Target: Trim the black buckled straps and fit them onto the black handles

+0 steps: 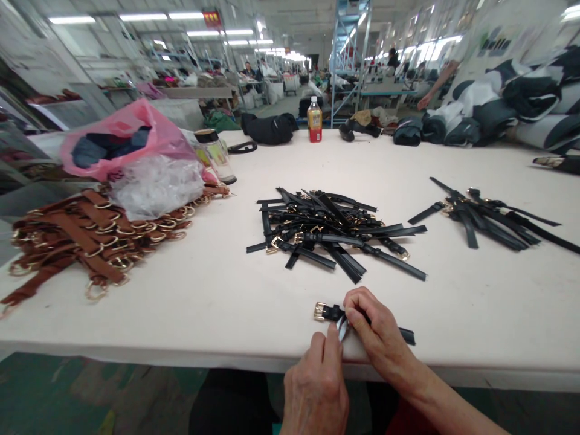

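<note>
At the near edge of the white table (217,302), both my hands hold one black strap (333,313) with a gold buckle at its left end. My right hand (378,332) pinches the strap from above, fingers curled over it. My left hand (317,386) comes up from below the table edge, its fingertips touching the strap's middle. The strap's right end sticks out past my right hand. A pile of black straps with gold buckles (326,232) lies just beyond my hands.
A second bunch of black straps (484,217) lies to the right. Brown straps with gold rings (86,235) are stacked at left under a pink and clear plastic bag (136,157). A jar (217,154), a drink bottle (314,119) and black bags stand farther back.
</note>
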`<state>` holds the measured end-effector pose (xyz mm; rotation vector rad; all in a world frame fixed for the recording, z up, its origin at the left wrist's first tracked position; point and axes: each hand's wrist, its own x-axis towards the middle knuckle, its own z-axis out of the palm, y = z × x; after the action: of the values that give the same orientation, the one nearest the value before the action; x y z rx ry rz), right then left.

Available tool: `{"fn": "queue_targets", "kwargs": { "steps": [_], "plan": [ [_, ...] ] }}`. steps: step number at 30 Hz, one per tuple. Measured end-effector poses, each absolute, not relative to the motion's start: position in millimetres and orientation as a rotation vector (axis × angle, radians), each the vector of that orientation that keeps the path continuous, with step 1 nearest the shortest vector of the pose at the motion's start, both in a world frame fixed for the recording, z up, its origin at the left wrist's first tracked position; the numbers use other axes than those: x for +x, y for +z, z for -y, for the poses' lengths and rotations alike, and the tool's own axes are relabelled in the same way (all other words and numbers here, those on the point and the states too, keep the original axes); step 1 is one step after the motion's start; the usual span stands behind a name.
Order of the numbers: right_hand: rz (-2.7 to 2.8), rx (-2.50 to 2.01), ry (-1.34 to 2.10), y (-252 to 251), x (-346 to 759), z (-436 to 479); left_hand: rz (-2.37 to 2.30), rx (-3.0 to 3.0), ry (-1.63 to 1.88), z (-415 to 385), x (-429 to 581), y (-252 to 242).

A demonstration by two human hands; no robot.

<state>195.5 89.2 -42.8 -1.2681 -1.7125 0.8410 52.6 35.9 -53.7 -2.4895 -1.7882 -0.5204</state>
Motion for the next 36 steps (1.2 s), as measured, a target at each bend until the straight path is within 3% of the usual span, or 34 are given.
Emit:
{"fn": "queue_targets", "kwargs": {
  "steps": [13,20,26,33,36],
  "plan": [
    [1.657,-1.236,0.897,-27,204,-86,1.687,-2.720,-0.776,-40,42,-46],
    [1.965,-1.324,0.858,-2,219,-64,1.819,-2.642,-0.935,-36,21,-47],
    [2.329,-1.143,1.289,25,223,-45,1.912,-2.591,-0.814,-43,18,-43],
    [2.134,-1.435,0.592,-16,212,-86,1.989,-2.652,-0.646,-45,21,-36],
    [2.175,-1.455,0.482,-27,206,-96,2.063,-2.669,-0.569,-47,23,-32]
  ]
}}
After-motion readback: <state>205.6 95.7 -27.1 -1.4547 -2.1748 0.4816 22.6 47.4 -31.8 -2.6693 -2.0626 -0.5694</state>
